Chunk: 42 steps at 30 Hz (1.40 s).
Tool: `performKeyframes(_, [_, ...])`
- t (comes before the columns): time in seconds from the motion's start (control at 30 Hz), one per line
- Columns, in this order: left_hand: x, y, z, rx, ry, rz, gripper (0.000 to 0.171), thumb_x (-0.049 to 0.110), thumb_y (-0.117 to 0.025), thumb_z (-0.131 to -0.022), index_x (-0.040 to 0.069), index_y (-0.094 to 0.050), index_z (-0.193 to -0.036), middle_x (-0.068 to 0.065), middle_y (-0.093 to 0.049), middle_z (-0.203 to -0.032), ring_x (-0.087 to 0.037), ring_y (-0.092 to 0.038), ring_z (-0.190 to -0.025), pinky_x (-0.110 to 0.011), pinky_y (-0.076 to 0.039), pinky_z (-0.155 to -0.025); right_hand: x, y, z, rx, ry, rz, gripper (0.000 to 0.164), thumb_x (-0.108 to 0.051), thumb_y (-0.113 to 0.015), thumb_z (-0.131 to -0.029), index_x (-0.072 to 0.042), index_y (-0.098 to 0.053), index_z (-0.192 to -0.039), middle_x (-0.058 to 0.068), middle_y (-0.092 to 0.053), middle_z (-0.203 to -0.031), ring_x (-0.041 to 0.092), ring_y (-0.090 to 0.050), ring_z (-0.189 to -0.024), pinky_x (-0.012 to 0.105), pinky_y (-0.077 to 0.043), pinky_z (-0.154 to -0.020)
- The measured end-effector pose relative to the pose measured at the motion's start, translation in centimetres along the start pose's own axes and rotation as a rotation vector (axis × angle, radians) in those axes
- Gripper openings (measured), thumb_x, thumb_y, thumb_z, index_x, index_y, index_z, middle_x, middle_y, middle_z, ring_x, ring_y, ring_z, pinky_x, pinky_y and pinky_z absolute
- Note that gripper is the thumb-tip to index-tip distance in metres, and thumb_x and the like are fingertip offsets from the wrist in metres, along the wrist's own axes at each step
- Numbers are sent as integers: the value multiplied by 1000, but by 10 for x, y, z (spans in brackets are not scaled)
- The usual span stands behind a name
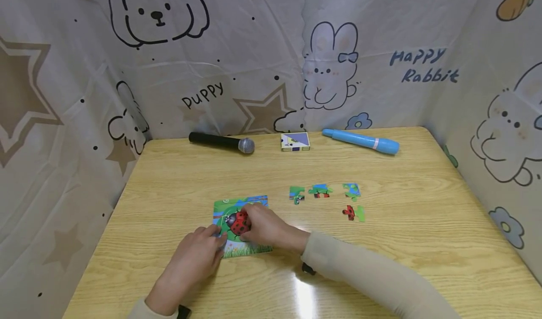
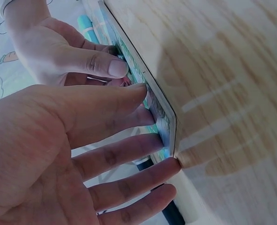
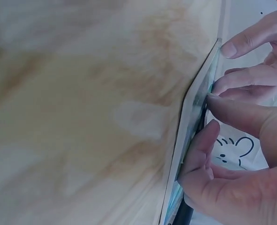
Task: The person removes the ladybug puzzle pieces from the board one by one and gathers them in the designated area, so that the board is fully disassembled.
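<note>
A square jigsaw puzzle (image 1: 247,250) with a red ladybug on green lies in front of me in the head view. My left hand (image 1: 194,253) rests at its left edge. In the left wrist view, the left fingers (image 2: 129,152) reach out fairly straight, tips along the puzzle's rim. Over the ladybug's right side, my right hand (image 1: 267,225) curls its thumb and fingers round a puzzle piece at the picture's surface, and largely hides it. The right wrist view shows the right thumb and finger (image 3: 201,145) bent close against the puzzle.
Loose puzzle pieces lie right of the puzzle: a green-blue one (image 1: 297,193), one with red (image 1: 322,191), a blue-green one (image 1: 352,190) and a ladybug one (image 1: 354,212). Along the back are a black microphone (image 1: 220,141), a card box (image 1: 295,141) and a blue pen-like stick (image 1: 362,141).
</note>
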<state>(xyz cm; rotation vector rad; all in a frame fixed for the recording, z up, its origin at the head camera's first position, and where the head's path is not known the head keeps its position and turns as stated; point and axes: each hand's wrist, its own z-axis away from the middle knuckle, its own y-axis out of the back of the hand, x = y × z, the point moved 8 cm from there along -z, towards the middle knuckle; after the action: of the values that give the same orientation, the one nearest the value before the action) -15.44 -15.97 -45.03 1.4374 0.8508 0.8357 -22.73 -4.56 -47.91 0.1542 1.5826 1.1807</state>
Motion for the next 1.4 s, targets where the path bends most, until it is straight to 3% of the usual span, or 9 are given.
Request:
performKeyframes(0.33, [0, 1, 0, 5, 1, 3, 30, 22, -88, -85, 9, -82, -112, -9, -73, -113, -32, -72, -92, -43, -63, -74, 4, 3, 1, 32, -52, -13, 58, -17, -92, -82, -3, -63, -130, 11, -64, -122, 16, -53, -104, 26, -54, -87])
performKeyframes(0.47, [0, 0, 0, -3, 6, 4, 31, 22, -88, -85, 9, -82, -112, -10, -73, -114, -32, -72, -94, -44, -63, -74, 2, 4, 1, 29, -34, -43, 58, -13, -90, -84, -8, -57, -131, 8, -65, -116, 13, -57, -98, 25, -53, -83])
performKeyframes(0.73, [0, 0, 0, -2, 1, 4, 32, 22, -88, -85, 9, -82, -113, -10, -74, -115, -32, -72, -94, -44, -63, -75, 5, 4, 4, 35, -12, -204, 45, -2, -75, -94, -12, -49, -130, 3, -68, -88, 7, -57, -68, 20, -47, -60])
performKeyframes(0.93, [0, 0, 0, 12, -1, 6, 33, 23, -88, -85, 9, -82, -114, -10, -74, -116, -32, -72, -94, -44, -63, -76, 12, 16, 11, 50, 19, -317, 37, -3, -70, -99, -9, -49, -129, 6, -68, -96, 7, -64, -73, 21, -54, -64])
performKeyframes(1.07, [0, 0, 0, 8, -3, 21, 32, 23, -87, -86, 9, -82, -114, -11, -74, -117, -33, -72, -97, -45, -64, -80, 25, 32, 17, 57, 23, -304, 37, -5, -73, -98, -7, -57, -131, 8, -68, -98, 8, -65, -77, 22, -56, -66])
performKeyframes(1.2, [0, 0, 0, 1, 4, 30, 32, 22, -87, -86, 8, -81, -115, -11, -73, -119, -33, -72, -101, -46, -64, -83, 41, 48, 27, 18, -32, -280, 30, -4, -75, -96, -8, -63, -123, 9, -69, -103, 12, -70, -80, 25, -59, -66])
performKeyframes(1.4, [-3, 0, 3, -17, 50, 16, 33, 28, -86, -88, 14, -81, -117, -8, -73, -123, -34, -73, -105, -54, -59, -93, 71, 71, 49, -20, -128, -261, 34, -3, -76, -94, -8, -62, -124, 9, -69, -105, 15, -73, -82, 30, -61, -68])
